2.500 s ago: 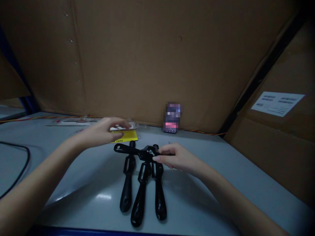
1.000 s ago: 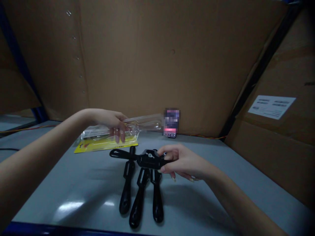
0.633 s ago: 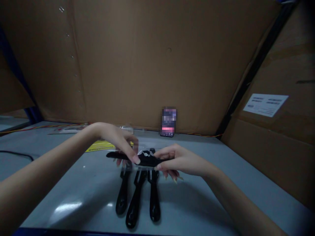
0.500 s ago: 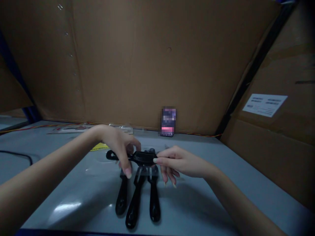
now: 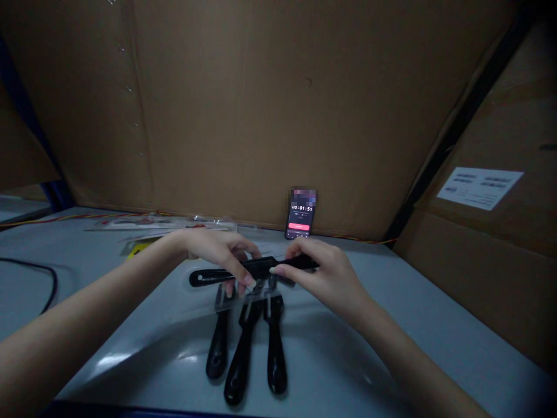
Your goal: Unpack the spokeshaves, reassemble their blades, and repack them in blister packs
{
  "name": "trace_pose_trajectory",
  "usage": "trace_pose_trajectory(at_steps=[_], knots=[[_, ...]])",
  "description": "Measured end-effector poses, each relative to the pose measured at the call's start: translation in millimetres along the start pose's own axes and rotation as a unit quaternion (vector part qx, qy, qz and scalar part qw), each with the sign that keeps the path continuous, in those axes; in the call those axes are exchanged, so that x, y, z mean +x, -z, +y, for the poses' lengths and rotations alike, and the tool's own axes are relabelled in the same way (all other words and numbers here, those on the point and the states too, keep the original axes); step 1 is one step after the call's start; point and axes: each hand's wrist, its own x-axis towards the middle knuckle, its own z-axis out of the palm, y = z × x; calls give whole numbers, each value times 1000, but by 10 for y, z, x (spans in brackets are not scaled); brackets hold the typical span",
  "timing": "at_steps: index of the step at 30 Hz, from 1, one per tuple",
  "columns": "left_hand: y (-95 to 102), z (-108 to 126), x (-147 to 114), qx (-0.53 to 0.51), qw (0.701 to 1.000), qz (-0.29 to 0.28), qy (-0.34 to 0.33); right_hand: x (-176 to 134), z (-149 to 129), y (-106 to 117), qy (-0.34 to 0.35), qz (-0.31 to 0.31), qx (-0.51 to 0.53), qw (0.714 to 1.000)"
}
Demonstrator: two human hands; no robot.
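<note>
A black tool lies crosswise above the table, its long handle with an end hole pointing left. My left hand is closed around its middle, thumb in front and fingers behind. My right hand pinches its narrower right part between thumb and fingers. Below stand out three black handles, lying side by side and pointing toward me. Clear plastic covers part of their far ends, so the heads are hard to make out.
At the back, a phone showing a timer leans on the cardboard wall. Flat clear packages and a yellow piece lie behind my left arm. A black cable curves at the left. Right stands a labelled cardboard box.
My right hand has moved up and its fingers have curled in around the tool. My left hand has slid right along it, and more of the tool shows at the right.
</note>
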Motion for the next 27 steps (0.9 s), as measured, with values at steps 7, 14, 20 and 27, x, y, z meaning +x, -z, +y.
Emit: trace_pose_trajectory(at_steps=[7, 14, 20, 27], knots=[[-78, -62, -10, -28, 999, 8, -38, 25, 14, 18, 87, 22, -58, 994], [-161, -156, -35, -115, 993, 10, -32, -7, 56, -63, 74, 66, -164, 982], [-191, -268, -36, -148, 987, -12, -59, 47, 210, -104, -68, 117, 56, 989], [-186, -329, -54, -269, 948, 123, -116, 54, 98, -139, -251, -69, 559, 787]])
